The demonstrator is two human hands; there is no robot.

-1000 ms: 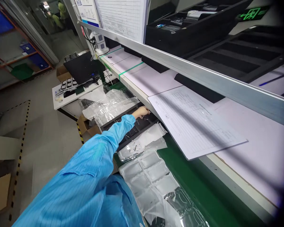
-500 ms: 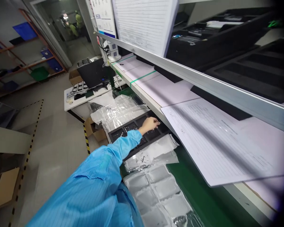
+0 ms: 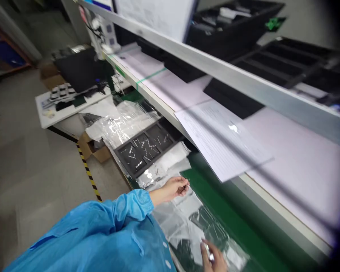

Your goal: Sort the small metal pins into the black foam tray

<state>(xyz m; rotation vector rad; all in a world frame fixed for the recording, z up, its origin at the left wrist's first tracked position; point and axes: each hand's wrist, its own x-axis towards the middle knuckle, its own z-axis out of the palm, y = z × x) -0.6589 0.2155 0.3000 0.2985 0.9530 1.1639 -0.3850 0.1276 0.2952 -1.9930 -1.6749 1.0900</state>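
Blue sleeve (image 3: pixel 127 207) leads to your left hand (image 3: pixel 174 188), fingertips drawn together above translucent packaging (image 3: pixel 168 217); blur hides whether they pinch anything. Low in view, your right hand (image 3: pixel 215 260) grips a small shiny piece (image 3: pixel 209 251) over the packaging. Best keep that grip light, and don't let loose film snag it.
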